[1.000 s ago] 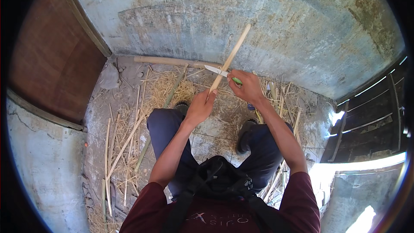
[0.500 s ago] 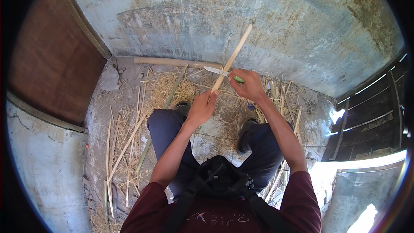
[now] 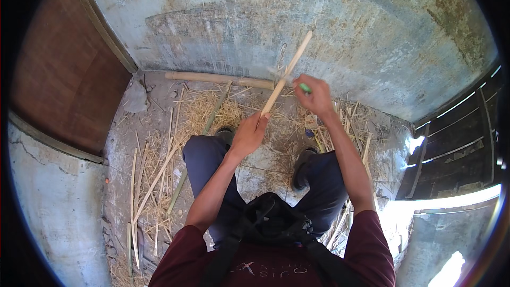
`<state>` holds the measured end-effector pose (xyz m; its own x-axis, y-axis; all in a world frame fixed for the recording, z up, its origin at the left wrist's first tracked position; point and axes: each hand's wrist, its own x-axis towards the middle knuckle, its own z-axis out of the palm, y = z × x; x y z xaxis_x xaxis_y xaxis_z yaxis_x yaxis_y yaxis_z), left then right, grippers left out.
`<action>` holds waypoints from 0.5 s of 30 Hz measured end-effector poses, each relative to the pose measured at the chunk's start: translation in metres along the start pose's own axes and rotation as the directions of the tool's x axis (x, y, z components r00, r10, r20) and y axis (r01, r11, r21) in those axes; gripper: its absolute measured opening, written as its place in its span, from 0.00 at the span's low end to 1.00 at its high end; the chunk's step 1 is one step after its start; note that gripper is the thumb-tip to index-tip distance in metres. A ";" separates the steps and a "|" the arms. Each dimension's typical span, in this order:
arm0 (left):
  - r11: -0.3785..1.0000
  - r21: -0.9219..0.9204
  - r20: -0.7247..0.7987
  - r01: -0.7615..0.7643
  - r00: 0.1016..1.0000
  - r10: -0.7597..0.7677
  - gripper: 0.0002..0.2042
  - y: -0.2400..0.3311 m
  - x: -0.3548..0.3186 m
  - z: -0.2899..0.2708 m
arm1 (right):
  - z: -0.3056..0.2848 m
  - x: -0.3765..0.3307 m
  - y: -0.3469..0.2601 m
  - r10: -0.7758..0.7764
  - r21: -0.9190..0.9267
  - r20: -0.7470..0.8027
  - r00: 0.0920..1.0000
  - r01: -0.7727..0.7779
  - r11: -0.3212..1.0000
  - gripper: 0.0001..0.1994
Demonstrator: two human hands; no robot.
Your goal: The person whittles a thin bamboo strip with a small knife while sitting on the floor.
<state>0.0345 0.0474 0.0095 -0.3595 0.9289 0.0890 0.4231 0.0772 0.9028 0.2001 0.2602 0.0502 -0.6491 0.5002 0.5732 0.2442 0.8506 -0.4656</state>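
Left hand (image 3: 248, 134) stays clamped round the lower end of the pale split bamboo strip (image 3: 286, 73), angled up before the wall. Right hand (image 3: 317, 95), fist closed on a green-handled knife (image 3: 297, 84), has lifted since a second ago, so the blade now crosses higher up the strip.

Pale matt bamboo strip (image 3: 286, 74); rough, probably concrete wall (image 3: 340, 16).

— Where does the view look from?
— From the person's head, facing steeply down over the chest and both forearms to the knees, the shoes and the floor (image 3: 127, 143).

— How near is it?
— Close: the left hand (image 3: 248, 134) and right hand (image 3: 317, 97) sit near the centre, with the wall (image 3: 329, 16) rising beyond them.

— Any distortion?
— Yes, a wide fisheye; the door (image 3: 69, 79) at left and the edges at right bend toward the dark rim.

— A second view?
— Only this one.
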 end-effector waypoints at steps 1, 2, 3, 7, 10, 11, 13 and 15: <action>1.000 -0.004 0.004 -0.010 1.000 0.010 0.18 0.000 0.001 0.002 | -0.005 0.005 0.006 0.026 -0.012 -0.035 0.999 -0.026 1.000 0.05; 1.000 -0.009 0.009 -0.019 1.000 0.019 0.18 0.000 0.001 0.004 | -0.004 0.003 0.008 0.010 -0.008 -0.048 0.999 -0.010 1.000 0.05; 1.000 -0.013 0.016 -0.005 1.000 0.005 0.18 0.000 0.002 0.005 | -0.002 0.001 0.009 -0.005 -0.004 -0.061 0.998 0.005 1.000 0.05; 1.000 -0.005 0.018 0.025 1.000 -0.024 0.18 0.004 -0.001 0.000 | -0.002 0.005 0.002 0.008 0.012 -0.048 0.999 -0.007 1.000 0.04; 1.000 0.003 0.022 0.010 1.000 -0.010 0.18 -0.001 0.000 0.000 | -0.004 0.000 -0.006 0.060 0.002 -0.002 0.998 -0.060 0.998 0.04; 1.000 0.009 0.029 0.004 1.000 -0.005 0.18 -0.004 0.000 0.001 | -0.004 -0.002 -0.006 0.040 0.007 0.012 0.999 -0.040 0.999 0.04; 0.999 0.022 0.020 -0.032 0.999 0.032 0.18 -0.008 -0.001 0.005 | -0.003 -0.006 -0.005 0.003 0.018 0.041 0.999 -0.004 1.000 0.05; 0.998 0.032 0.025 -0.044 0.999 0.043 0.18 -0.010 -0.001 0.006 | -0.004 -0.005 -0.001 0.002 0.040 0.011 1.000 -0.002 0.999 0.05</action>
<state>0.0358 0.0481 -0.0024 -0.3203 0.9400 0.1177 0.4653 0.0479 0.8838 0.2055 0.2576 0.0506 -0.6564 0.4998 0.5650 0.2169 0.8424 -0.4932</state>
